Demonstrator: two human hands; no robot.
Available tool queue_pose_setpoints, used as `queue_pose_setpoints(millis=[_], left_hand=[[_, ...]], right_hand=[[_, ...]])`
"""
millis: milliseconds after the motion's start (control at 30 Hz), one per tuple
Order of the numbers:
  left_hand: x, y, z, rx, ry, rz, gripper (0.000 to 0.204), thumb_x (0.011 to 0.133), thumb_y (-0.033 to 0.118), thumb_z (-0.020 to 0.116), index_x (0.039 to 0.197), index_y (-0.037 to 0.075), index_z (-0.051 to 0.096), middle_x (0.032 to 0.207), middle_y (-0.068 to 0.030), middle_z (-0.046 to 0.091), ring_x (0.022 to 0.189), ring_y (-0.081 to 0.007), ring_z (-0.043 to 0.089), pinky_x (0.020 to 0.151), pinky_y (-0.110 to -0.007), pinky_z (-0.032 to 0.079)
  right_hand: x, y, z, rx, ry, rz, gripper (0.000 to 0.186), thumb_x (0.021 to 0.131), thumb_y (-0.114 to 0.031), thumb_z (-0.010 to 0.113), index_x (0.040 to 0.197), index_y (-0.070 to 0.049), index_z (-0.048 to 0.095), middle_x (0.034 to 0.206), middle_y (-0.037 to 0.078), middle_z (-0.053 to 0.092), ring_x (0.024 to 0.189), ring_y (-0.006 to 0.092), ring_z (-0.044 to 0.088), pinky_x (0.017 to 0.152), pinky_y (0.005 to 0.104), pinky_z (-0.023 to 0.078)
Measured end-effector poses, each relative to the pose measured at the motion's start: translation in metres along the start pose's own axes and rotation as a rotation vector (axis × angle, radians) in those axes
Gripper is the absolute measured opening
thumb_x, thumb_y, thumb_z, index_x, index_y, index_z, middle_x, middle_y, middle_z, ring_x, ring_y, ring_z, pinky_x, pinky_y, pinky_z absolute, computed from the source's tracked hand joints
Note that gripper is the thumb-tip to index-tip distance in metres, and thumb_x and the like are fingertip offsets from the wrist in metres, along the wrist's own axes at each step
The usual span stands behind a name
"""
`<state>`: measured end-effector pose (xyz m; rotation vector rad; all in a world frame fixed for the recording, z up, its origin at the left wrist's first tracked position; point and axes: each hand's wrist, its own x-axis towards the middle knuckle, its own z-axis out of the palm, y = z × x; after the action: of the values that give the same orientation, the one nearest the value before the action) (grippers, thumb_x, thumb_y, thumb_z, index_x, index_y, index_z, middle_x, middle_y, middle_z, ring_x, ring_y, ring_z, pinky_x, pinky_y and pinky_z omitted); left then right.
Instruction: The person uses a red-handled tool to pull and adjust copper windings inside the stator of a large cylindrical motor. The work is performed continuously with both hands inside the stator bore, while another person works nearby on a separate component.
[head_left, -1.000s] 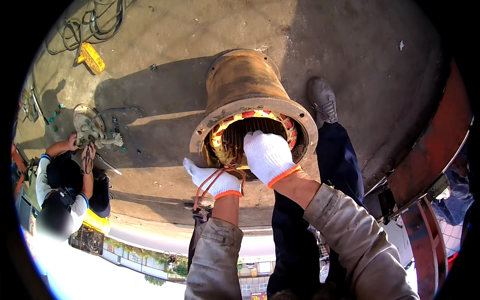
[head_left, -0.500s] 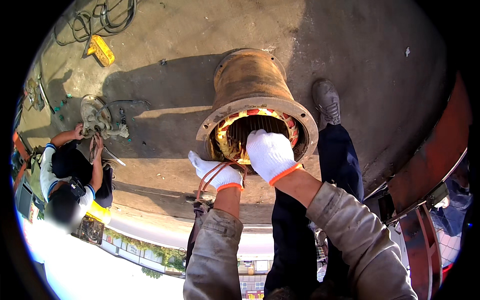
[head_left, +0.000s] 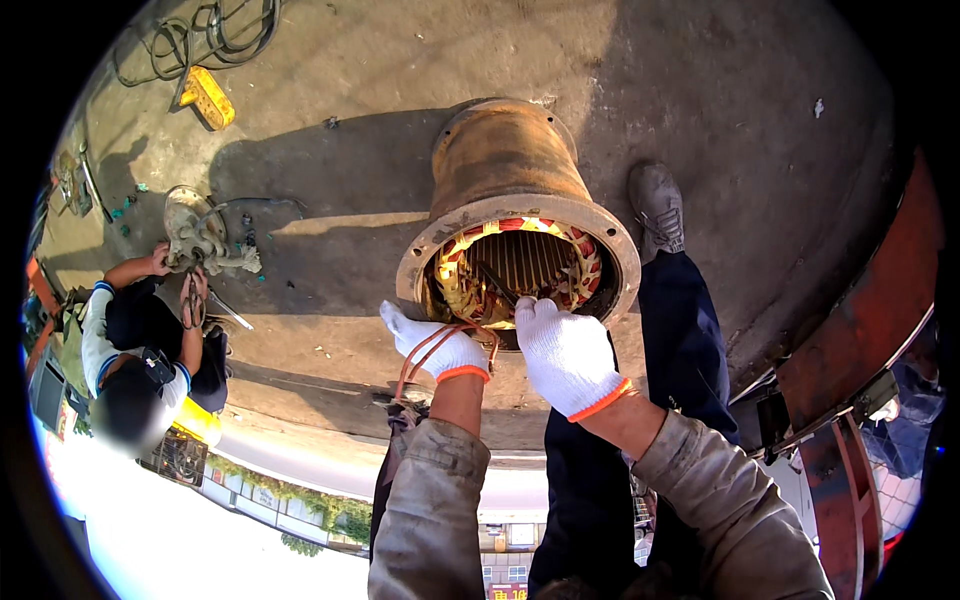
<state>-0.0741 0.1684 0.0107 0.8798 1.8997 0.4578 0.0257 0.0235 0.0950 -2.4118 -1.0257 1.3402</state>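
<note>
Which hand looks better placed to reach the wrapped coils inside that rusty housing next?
Probably the right hand: its fingertips are at the opening of the motor housing, pointing toward the wrapped coils. The left hand sits by the lower-left rim, with reddish-brown cables across it.

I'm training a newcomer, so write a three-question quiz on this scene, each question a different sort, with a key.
1. True or false: reddish-brown leads pass across the gloved left hand.
2. What colour is the boxy thing at the upper left?
A) Blue
B) Yellow
C) Green
3. Which hand is nearer the middle of the opening in the rusty housing?

Key:
1. True
2. B
3. The right hand
</note>
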Motion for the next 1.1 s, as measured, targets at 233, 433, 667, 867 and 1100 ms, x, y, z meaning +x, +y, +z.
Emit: queue_pose_setpoints(millis=[233, 433, 667, 867, 1100], left_hand=[[-0.001, 0.004, 0.004, -0.061, 0.079, -0.132, 0.079, 0.101, 0.059, 0.052, 0.146, -0.007, 0.051, 0.139, -0.0333, 0.056, 0.116, -0.0414, 0.065, 0.101, -0.046, 0.054], [0.014, -0.018, -0.019, 0.364, 0.089, 0.203, 0.056, 0.111, 0.035, 0.039, 0.146, -0.008, 0.048, 0.138, -0.0311, 0.058, 0.114, -0.0397, 0.067, 0.099, -0.045, 0.056], [0.031, -0.026, -0.024, 0.339, 0.086, 0.286, 0.043, 0.11, 0.021, 0.042, 0.137, -0.01, 0.053, 0.131, -0.0291, 0.062, 0.105, -0.0383, 0.07, 0.095, -0.042, 0.058], [-0.005, 0.007, 0.005, -0.037, 0.085, -0.133, 0.062, 0.107, 0.046, 0.047, 0.132, -0.01, 0.057, 0.126, -0.0274, 0.062, 0.103, -0.0341, 0.067, 0.092, -0.044, 0.056], [0.004, -0.003, -0.008, 0.29, 0.061, 0.066, 0.039, 0.111, 0.014, 0.035, 0.142, -0.004, 0.049, 0.127, -0.0319, 0.062, 0.1, -0.0355, 0.07, 0.084, -0.042, 0.06]], right_hand=[[-0.018, -0.002, 0.006, -0.022, 0.104, -0.065, 0.045, 0.079, -0.01, 0.068, 0.12, 0.007, 0.062, 0.082, 0.01, 0.061, 0.064, 0.0196, 0.067, 0.049, 0.033, 0.054], [-0.007, -0.009, 0.006, -0.081, 0.084, -0.093, 0.042, 0.079, -0.012, 0.068, 0.117, 0.007, 0.064, 0.08, 0.009, 0.06, 0.061, 0.0175, 0.066, 0.048, 0.0309, 0.052], [0.01, 0.009, 0.01, 0.121, 0.018, 0.005, 0.027, 0.083, -0.009, 0.066, 0.108, 0.002, 0.064, 0.089, 0.014, 0.066, 0.07, 0.0281, 0.073, 0.056, 0.0372, 0.058], [-0.015, 0.014, 0.01, 0.061, 0.057, -0.064, 0.041, 0.08, -0.01, 0.068, 0.118, 0.005, 0.062, 0.088, 0.012, 0.063, 0.067, 0.0229, 0.071, 0.054, 0.0337, 0.056], [-0.013, 0.004, 0.003, -0.03, 0.04, -0.097, 0.045, 0.079, -0.012, 0.07, 0.119, 0.006, 0.062, 0.085, 0.01, 0.061, 0.063, 0.0203, 0.068, 0.05, 0.0322, 0.055]])
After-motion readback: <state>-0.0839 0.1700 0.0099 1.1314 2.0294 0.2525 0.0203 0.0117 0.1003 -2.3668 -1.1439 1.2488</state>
